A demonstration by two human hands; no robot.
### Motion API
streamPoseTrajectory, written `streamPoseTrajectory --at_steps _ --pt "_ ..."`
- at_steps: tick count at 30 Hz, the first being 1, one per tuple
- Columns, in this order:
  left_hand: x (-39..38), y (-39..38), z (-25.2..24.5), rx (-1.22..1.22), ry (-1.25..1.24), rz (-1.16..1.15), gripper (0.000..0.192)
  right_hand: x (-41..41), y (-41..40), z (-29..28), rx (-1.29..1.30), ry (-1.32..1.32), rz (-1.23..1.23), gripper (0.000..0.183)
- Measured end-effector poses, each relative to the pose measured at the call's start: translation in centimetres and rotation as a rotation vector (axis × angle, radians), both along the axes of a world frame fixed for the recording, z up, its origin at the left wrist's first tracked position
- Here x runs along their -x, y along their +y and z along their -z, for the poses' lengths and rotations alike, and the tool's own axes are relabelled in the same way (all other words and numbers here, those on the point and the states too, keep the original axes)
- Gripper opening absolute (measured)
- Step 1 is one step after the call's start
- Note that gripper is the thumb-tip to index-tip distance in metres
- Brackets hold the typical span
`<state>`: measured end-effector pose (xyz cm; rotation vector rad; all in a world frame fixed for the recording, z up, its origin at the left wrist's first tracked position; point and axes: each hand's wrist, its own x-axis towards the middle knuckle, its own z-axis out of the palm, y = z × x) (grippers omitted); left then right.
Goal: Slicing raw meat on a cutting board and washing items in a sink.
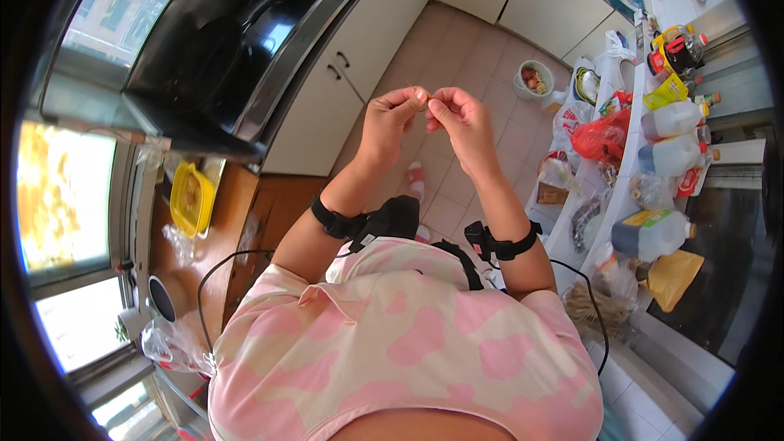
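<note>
My left hand [392, 119] and my right hand [460, 122] are raised over the tiled floor, their fingertips almost meeting. Between the thumb and fingers of my left hand is a small, thin, brownish thing; its tip shows just above the fingers, and it is too small to name. The thumb and forefinger of my right hand pinch close beside it, at what looks like its other end. Both wrists are bare, and a black strap with a small device sits on each forearm.
A black cooktop [288, 49] is at the upper left, above white cabinets [312, 116]. A yellow plastic basket [211, 196] stands on the wooden counter [236, 220]. On the floor is a white bucket [520, 87] with scraps. Shelves at the right hold bottles, a red plastic bag [603, 136] and a jug [655, 234].
</note>
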<state>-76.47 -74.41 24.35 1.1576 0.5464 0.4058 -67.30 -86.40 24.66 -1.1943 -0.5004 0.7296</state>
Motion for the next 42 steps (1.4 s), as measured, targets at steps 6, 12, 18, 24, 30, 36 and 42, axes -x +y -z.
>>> streamPoseTrajectory --at_steps 6,12,18,24,30,36,42 --pt "-13.7 4.8 1.5 0.392 -0.097 0.18 0.017 -13.9 4.9 1.7 -0.025 0.087 -0.062 0.011" --pt "-28.1 12.2 0.6 0.812 -0.229 -0.04 0.016 -28.1 11.7 2.6 -0.109 -0.023 -0.012 0.007" --pt "-39.9 20.4 -0.9 0.863 -0.384 -0.067 0.017 -39.4 19.3 -0.8 0.154 -0.401 -0.039 0.011" --pt "-51.3 27.1 -1.1 0.679 -0.329 -0.243 0.017 -50.9 29.0 -1.1 0.131 -1.017 -0.084 0.02" --pt "-62.4 34.8 1.4 0.682 -0.404 -0.401 0.018 -64.0 37.2 -0.2 0.156 -1.628 -0.228 0.011" --pt "-68.4 42.0 2.4 0.608 -0.479 -0.621 0.016 -71.3 46.4 0.3 -0.016 -1.41 -0.333 0.01" --pt "-71.2 51.2 4.6 0.515 -0.274 -0.656 0.016 -77.0 58.2 4.0 0.099 -0.215 -0.683 0.009"
